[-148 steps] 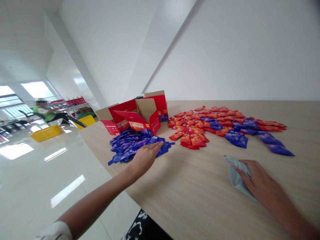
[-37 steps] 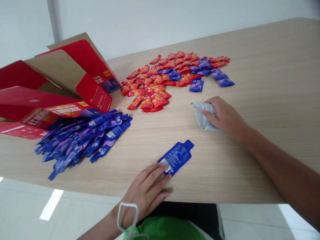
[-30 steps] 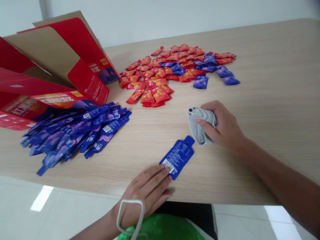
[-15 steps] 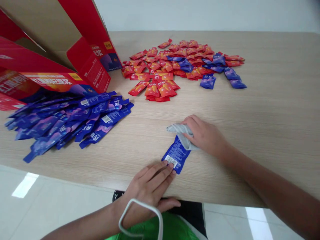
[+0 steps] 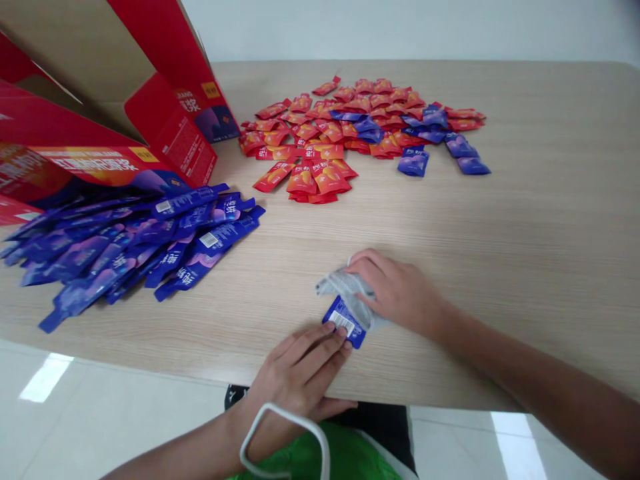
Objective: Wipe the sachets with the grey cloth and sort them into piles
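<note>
A blue sachet lies flat near the table's front edge, its printed barcode side up. My left hand rests fingertips on the sachet's near end, fingers stretched out, pressing it against the table. A grey cloth is bunched under my right hand, whose fingers are closed round it. The cloth covers the far part of the sachet and touches it.
Long blue pouches lie heaped at the left, against an open red carton. At the back, many small red sachets are spread with several blue ones at their right side. A white cable loop hangs over my left wrist.
My right hand has drawn the cloth toward me and slightly left, covering more of the blue sachet. My left hand stays in place on its near end.
</note>
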`<state>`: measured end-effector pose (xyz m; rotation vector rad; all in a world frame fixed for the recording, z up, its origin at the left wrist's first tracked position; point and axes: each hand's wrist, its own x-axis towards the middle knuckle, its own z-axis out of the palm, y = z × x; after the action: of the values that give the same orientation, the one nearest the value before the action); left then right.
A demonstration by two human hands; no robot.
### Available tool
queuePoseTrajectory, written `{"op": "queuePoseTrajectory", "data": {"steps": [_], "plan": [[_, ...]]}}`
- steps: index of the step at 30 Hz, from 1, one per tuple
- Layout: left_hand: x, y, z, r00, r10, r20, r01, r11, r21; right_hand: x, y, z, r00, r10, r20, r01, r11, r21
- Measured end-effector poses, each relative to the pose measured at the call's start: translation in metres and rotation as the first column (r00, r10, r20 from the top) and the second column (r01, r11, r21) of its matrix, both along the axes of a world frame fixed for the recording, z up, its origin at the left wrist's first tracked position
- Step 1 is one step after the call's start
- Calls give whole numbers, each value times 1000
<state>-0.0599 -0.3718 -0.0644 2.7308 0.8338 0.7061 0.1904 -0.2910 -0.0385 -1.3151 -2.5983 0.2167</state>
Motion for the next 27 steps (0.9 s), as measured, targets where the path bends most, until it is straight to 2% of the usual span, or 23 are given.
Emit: {"op": "queuePoseTrajectory", "data": {"steps": [4,7,10,12,13,15,19,23,25,27], "plan": [[0,2,0,1000,1,16,-1,1000,3,30,32,8,973,-226,47,223,973,64],[-1,3,0,1000,-5,10,5,1000,-8,30,25,19,967,-248,-63,254,959,125],[-1,2,-1,1000,-6,28,6,1000,5,7,-5,21,989,-56,-135,76,986,149],[-1,1,-1,999,14,30,-13,1000,-6,-10,-25,16,992,97,-85,-87,989,122],[0,1,-1,999,25,27,-24,1000,-19,-16,-31,12,987,149,-59,-142,985,98],[0,1,-1,999,29,28,-28,999,-30,-21,-34,5,985,170,-35,-167,984,59],[0,3,2,1000,-5,23,5,1000,-14,-4,-5,-2,1000,-3,-6,3,998,59],[1,6,4,1000,-3,24,3,1000,-12,25,27,7,971,-227,80,219,970,103],[1,7,4,1000,-5,28,5,1000,7,31,28,16,959,-278,48,267,950,159],[1,7,2,999,-5,39,4,1000,22,26,18,25,966,-254,-53,260,943,208]]}}
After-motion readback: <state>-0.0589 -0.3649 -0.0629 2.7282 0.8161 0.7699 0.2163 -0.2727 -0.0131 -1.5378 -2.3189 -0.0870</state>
